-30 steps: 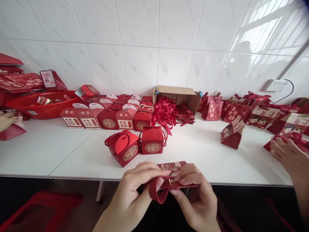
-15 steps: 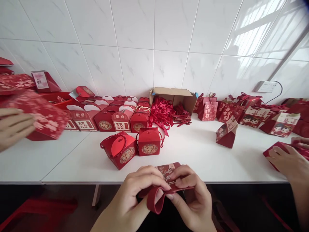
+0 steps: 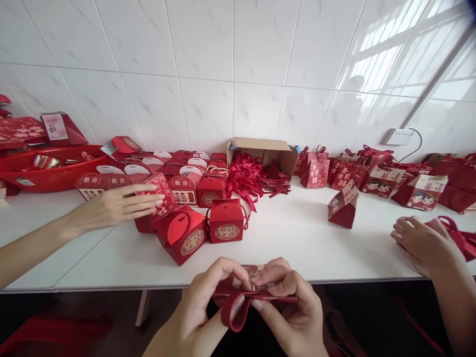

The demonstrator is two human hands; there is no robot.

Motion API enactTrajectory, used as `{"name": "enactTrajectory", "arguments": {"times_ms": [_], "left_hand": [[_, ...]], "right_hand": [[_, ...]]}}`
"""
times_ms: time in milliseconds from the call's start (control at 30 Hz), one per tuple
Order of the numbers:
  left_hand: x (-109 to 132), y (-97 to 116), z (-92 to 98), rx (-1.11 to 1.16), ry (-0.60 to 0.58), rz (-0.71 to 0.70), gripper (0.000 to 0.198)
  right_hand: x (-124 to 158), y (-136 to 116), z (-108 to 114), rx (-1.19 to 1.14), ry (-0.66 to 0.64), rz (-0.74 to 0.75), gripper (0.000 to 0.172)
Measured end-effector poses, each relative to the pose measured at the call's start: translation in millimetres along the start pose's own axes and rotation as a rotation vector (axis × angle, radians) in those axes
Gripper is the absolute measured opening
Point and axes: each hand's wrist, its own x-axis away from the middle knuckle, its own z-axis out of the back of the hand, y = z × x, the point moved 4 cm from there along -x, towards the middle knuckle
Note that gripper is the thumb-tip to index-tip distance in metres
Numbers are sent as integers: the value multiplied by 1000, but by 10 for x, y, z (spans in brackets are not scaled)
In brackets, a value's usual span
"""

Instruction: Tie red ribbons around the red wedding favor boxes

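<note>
At the table's front edge, my left hand [image 3: 201,307] and my right hand [image 3: 295,307] are both closed on a dark red gift box [image 3: 273,296] with a printed panel. A red strap [image 3: 235,322] loops out of its near side, beside my left thumb. A small gold-coloured piece [image 3: 253,287] shows between my fingertips; its kind I cannot make out. My fingers cover much of the box. Just beyond stand two red gift boxes with rope handles, one tilted [image 3: 183,235] and one upright [image 3: 226,221].
From the left, a co-worker's hand [image 3: 122,206] holds a patterned red box [image 3: 163,193]. At right, another person's hand [image 3: 424,243] works near a red ribbon. Rows of gift boxes, a red basin [image 3: 22,171] and a cardboard carton [image 3: 288,158] with ribbons line the wall. One small box [image 3: 342,208] stands alone.
The co-worker's hand at left has carried the patterned box rightward to the rope-handled boxes. My left index finger has bent up, and the gold-coloured piece now shows. The hand at right has shifted slightly.
</note>
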Motion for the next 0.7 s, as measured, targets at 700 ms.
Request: {"name": "enactTrajectory", "arguments": {"times_ms": [700], "left_hand": [[-96,-8,-48,-4,8,-201,14]], "right_hand": [[18,-3,49,-104,36,-37,28]]}}
